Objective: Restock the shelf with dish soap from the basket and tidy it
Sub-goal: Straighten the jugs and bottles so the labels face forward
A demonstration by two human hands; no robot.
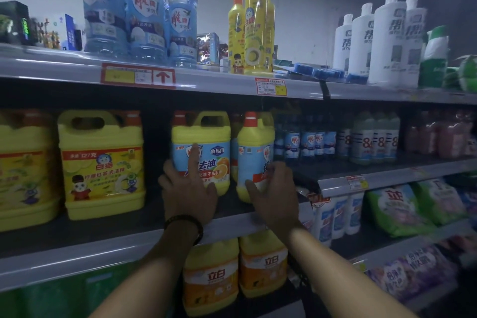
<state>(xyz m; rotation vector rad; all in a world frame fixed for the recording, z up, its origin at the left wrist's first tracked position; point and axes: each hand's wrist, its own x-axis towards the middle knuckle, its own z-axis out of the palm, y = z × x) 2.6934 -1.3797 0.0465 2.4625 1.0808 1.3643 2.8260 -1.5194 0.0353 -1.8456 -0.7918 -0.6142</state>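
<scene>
Yellow plastic makes the body of both dish soap jugs, and each one has a red cap, a moulded handle on top and a light blue label with Chinese letters; on the left jug [206, 134] the label also shows a picture of an orange. Both stand upright on the middle shelf [77, 235], close together near its front edge. The right jug [254, 142] is turned a little, so its narrow side faces the camera. The left hand [189, 191] lies on the front of the left jug: the index finger is straight and points up over the label, while the other fingers bend round the jug's left corner, so the hand grasps it. A dark bracelet [185, 224] sits on this wrist. The right hand [275, 188] grasps the right jug low down, with the thumb across the lower front and the fingers curled on the right side. A larger yellow jug [103, 162] stands further left on the same shelf. Small blue bottles [304, 142] stand at the right, and orange-labelled jugs [211, 276] are on the shelf below.
</scene>
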